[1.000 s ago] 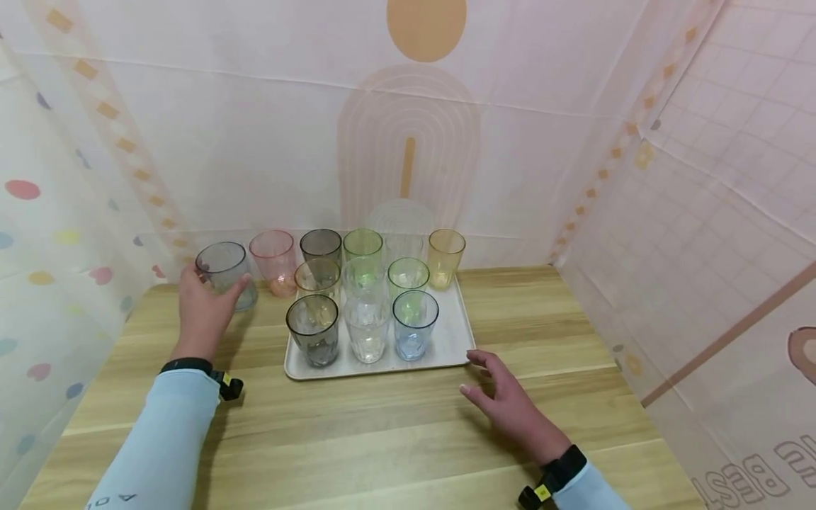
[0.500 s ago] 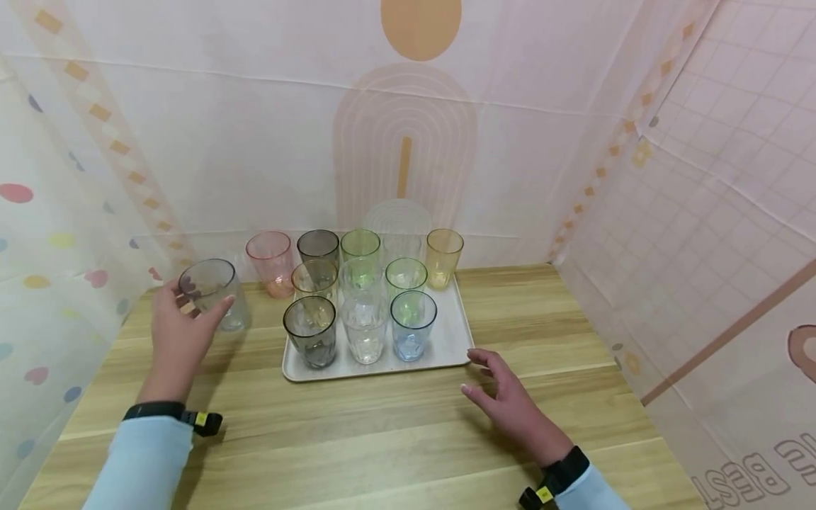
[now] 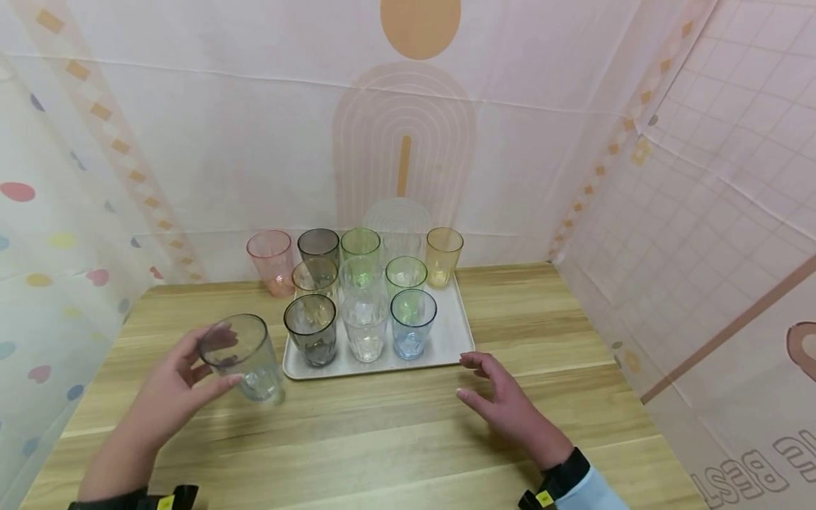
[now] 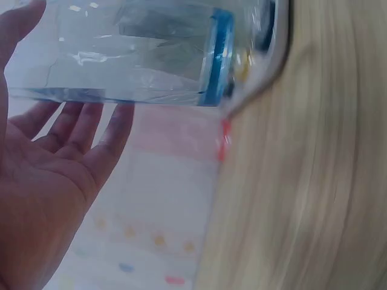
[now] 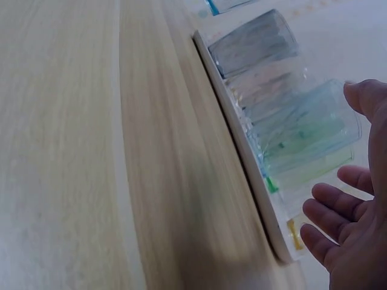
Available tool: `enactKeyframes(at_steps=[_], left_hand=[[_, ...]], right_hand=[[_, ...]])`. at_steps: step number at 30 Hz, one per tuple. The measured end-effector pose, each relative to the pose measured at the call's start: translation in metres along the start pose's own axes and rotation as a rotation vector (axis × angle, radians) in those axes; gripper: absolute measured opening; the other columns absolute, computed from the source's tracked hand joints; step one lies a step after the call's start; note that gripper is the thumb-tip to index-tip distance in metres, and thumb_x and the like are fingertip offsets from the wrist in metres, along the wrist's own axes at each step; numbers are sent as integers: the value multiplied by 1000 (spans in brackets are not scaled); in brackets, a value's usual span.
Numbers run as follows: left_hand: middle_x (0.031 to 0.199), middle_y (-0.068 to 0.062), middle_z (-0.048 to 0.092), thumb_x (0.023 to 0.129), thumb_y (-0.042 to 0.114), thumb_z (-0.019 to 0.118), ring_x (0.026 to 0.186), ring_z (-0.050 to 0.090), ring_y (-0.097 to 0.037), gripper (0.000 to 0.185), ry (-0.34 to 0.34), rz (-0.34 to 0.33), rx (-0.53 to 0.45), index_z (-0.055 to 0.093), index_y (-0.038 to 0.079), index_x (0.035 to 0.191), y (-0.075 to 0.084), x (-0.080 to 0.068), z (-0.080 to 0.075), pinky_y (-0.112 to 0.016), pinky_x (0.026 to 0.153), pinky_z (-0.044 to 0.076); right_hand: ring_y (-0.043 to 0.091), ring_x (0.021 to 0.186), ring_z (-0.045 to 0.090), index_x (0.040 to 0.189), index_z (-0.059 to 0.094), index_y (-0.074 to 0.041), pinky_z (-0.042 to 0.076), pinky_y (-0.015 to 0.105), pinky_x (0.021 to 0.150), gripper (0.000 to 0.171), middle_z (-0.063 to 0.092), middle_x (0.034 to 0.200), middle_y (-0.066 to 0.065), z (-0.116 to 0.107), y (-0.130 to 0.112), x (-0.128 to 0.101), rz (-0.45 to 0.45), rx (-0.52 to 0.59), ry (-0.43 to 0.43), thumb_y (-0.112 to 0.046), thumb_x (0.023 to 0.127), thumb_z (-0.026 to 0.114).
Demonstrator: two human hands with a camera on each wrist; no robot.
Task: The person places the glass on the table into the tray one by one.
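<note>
My left hand point(image 3: 168, 400) grips a clear, faintly blue drinking glass point(image 3: 258, 375) near its rim, thumb on the near side and fingers behind. In the left wrist view the glass point(image 4: 151, 60) shows a blue base, held over the wood. To its right a white tray point(image 3: 382, 365) carries several tinted glasses, among them a dark grey glass point(image 3: 312, 333), a clear glass point(image 3: 367, 336) and a blue glass point(image 3: 414, 326). My right hand point(image 3: 506, 407) hovers by the tray's front right corner with thumb and fingers apart, holding nothing.
A pink glass point(image 3: 272, 263) stands on the wooden table point(image 3: 357, 446) just left of the tray's back. A yellow glass point(image 3: 443, 258) occupies the tray's back right. Printed cloth point(image 3: 255, 142) hangs behind the table and along both sides.
My left hand has brought the clear glass from the table's back left toward the front, beside the tray's front left corner. The right hand has barely moved.
</note>
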State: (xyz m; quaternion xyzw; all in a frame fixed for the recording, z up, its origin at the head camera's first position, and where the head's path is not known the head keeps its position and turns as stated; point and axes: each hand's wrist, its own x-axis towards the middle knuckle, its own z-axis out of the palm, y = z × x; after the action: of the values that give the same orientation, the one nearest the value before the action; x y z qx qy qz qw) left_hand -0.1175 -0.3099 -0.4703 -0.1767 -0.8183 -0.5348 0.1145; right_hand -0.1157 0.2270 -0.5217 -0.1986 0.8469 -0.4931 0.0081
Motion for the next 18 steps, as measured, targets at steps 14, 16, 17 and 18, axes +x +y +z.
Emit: enactKeyframes(at_steps=[14, 16, 17, 18], left_hand=[[140, -10, 67, 77, 8, 103, 122, 70, -22, 93, -209, 124, -102, 54, 12, 157, 57, 4, 114, -31, 104, 61], [139, -10, 68, 79, 10, 103, 120, 72, -26, 92, -232, 127, -138, 54, 12, 157, 59, 7, 130, -35, 103, 62], [139, -10, 68, 79, 11, 103, 120, 72, -27, 91, -241, 129, -148, 54, 12, 156, 60, 8, 136, -36, 103, 62], [139, -9, 69, 79, 13, 103, 122, 72, -27, 89, -248, 135, -151, 54, 12, 155, 61, 9, 143, -37, 104, 62]], right_hand=[[26, 147, 54, 160, 48, -23, 43, 51, 125, 73, 59, 158, 8, 15, -32, 18, -108, 78, -137, -14, 99, 87], [26, 148, 53, 161, 47, -23, 43, 49, 125, 77, 58, 159, 7, 20, -38, 22, -165, 86, -162, -16, 97, 89], [27, 148, 54, 162, 46, -22, 44, 48, 125, 79, 58, 159, 8, 22, -41, 24, -195, 95, -174, -16, 96, 90], [27, 148, 54, 163, 45, -22, 44, 47, 125, 82, 57, 159, 8, 25, -44, 25, -216, 107, -184, -14, 94, 91]])
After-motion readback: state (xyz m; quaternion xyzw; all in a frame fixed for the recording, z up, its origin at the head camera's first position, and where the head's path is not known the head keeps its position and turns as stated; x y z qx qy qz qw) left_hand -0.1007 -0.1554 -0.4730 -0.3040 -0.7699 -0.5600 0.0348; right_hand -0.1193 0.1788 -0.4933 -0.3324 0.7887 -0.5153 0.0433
